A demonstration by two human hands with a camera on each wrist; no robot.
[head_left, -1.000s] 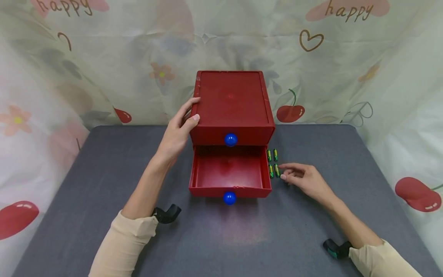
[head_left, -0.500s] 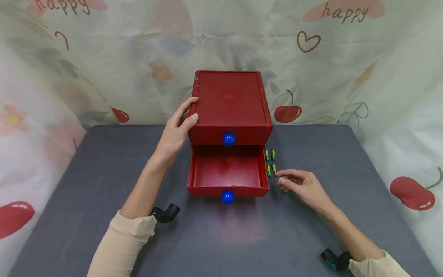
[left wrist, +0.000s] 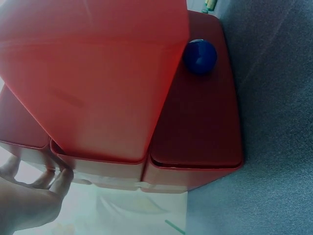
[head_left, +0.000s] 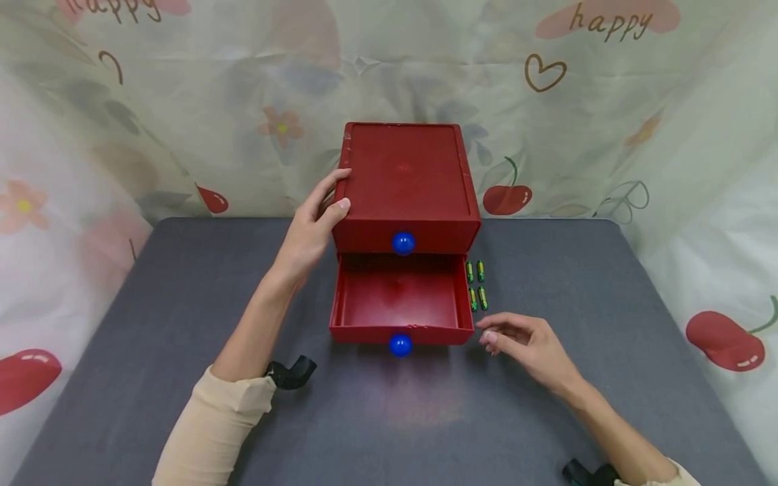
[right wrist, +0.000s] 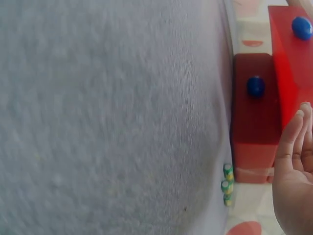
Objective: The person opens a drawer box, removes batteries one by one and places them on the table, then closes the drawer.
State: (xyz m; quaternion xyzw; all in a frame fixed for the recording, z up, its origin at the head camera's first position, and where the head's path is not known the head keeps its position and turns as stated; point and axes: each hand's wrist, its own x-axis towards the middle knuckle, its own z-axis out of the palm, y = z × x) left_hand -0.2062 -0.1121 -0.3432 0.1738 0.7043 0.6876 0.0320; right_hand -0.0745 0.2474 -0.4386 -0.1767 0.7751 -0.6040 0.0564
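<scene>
A dark red drawer cabinet [head_left: 407,175] stands at the far middle of the table. Its middle drawer [head_left: 358,336] is pulled out, with nothing lying in the part I can see. My left hand [head_left: 304,239] rests against the cabinet's upper left side, thumb and index fingertip at the top edge. Several small green batteries [head_left: 482,298] lie in two rows just right of the drawer. My right hand [head_left: 529,347], fingers loosely bent and holding nothing, hovers by the drawer's front right corner. In the right wrist view, that hand [right wrist: 296,181] partly covers the drawer's side.
Blue round knobs sit on the top drawer [head_left: 404,243], the middle drawer and the closed bottom drawer [left wrist: 195,117]. Grey cloth-like covering spreads over the table [head_left: 389,425]. A patterned curtain [head_left: 231,135] hangs close behind the cabinet.
My right hand has drawn back from the nearest battery toward me and slightly left, beside the drawer's front corner. My left hand stays on the cabinet, and the batteries lie as before.
</scene>
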